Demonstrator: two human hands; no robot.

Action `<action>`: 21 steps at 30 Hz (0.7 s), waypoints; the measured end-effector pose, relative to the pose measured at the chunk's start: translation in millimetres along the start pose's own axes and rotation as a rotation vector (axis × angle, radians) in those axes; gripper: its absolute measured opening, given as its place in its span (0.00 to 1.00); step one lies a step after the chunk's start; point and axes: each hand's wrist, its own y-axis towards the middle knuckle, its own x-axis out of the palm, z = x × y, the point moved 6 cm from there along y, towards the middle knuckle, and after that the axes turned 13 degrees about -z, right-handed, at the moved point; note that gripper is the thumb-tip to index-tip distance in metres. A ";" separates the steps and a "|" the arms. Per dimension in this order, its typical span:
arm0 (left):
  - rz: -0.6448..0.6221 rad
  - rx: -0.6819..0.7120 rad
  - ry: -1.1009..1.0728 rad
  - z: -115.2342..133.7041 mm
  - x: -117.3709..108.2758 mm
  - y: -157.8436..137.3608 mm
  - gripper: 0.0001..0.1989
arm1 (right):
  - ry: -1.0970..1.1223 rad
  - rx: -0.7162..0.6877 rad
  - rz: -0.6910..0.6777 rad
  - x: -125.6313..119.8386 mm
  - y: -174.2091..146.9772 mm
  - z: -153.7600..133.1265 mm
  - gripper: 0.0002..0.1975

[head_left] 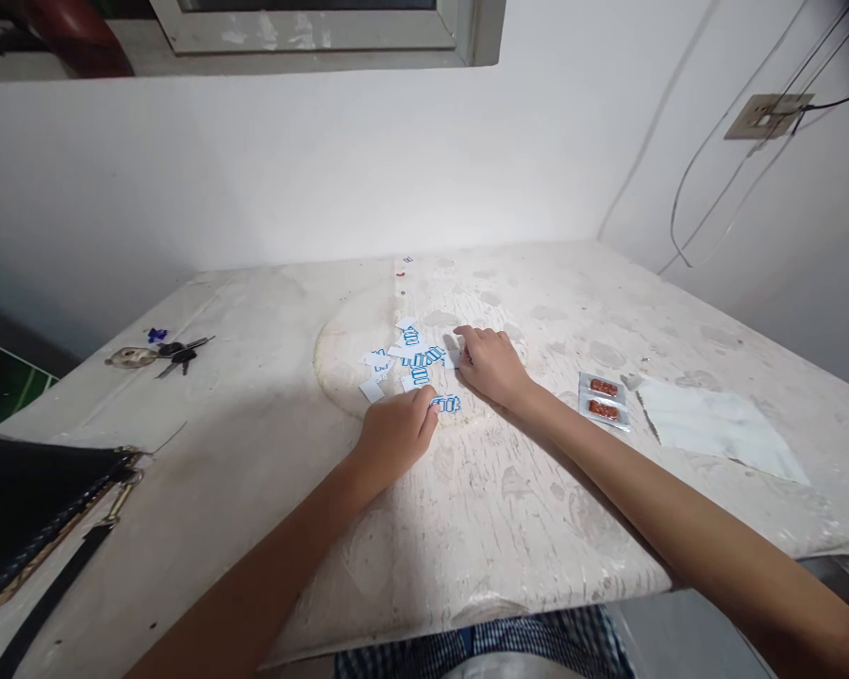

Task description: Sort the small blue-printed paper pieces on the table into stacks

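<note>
Small white paper pieces with blue printed outlines [417, 358] lie in a loose, overlapping cluster on the table. My left hand [398, 432] is at the near side of the cluster, its fingers curled and pinched at the edge of one blue-printed paper piece [448, 404]. On the right of the cluster, my right hand [493, 366] is curled over another paper piece [452, 359], which is partly covered by the fingers. Its index finger sticks out to the left. A plain white piece [372, 390] lies beyond my left hand.
A marbled cover lies over the table [255, 396]. Keys [178, 353] and a black bag [35, 500] with a strap are on the left. To the right are a blister pack [604, 400] of red-brown tablets and a white cloth or tissue [722, 424]. A wall stands behind.
</note>
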 end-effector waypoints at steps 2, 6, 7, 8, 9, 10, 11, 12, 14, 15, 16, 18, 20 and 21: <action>-0.007 0.000 0.002 0.6 -0.1 0.0 0.13 | 0.014 0.007 0.007 0.9 -0.6 0.9 0.18; -0.012 -0.002 0.002 0.6 -0.1 -0.1 0.12 | 0.049 0.007 0.048 4.1 -2.0 -4.7 0.19; -0.012 -0.001 -0.002 0.5 -0.2 -0.1 0.12 | 0.065 0.011 0.053 5.2 -1.6 -5.1 0.21; -0.012 0.002 -0.006 0.5 -0.3 -0.2 0.12 | 0.092 0.019 0.053 6.3 -0.8 -3.9 0.22; -0.013 0.005 -0.011 0.6 -0.4 -0.3 0.12 | 0.130 0.032 0.046 7.6 0.5 -1.2 0.23; -0.015 0.007 -0.015 0.7 -0.6 -0.4 0.13 | 0.178 0.050 0.035 9.0 2.2 3.0 0.23; -0.019 0.005 -0.020 0.8 -0.9 -0.5 0.13 | 0.230 0.071 0.022 10.5 3.8 8.1 0.24; -0.026 0.002 -0.025 0.9 -1.1 -0.6 0.13 | 0.282 0.091 0.011 11.8 5.4 13.5 0.25; -0.041 -0.007 -0.033 1.4 -1.8 -0.8 0.14 | 0.381 0.126 0.008 13.5 7.4 23.5 0.26; -0.045 -0.012 -0.034 1.6 -2.2 -0.9 0.14 | 0.426 0.138 0.015 13.7 7.8 27.5 0.26; -0.049 -0.017 -0.033 1.7 -2.6 -1.1 0.14 | 0.463 0.145 0.026 13.6 7.8 30.4 0.26; -0.051 -0.024 -0.024 1.8 -3.0 -1.3 0.14 | 0.495 0.127 0.054 11.7 7.0 32.3 0.25; -0.044 -0.021 -0.012 1.8 -3.2 -1.4 0.13 | 0.452 0.069 0.078 8.3 6.0 29.4 0.24; -0.039 -0.016 -0.006 1.9 -3.1 -1.4 0.13 | 0.407 0.039 0.085 6.5 5.4 27.1 0.23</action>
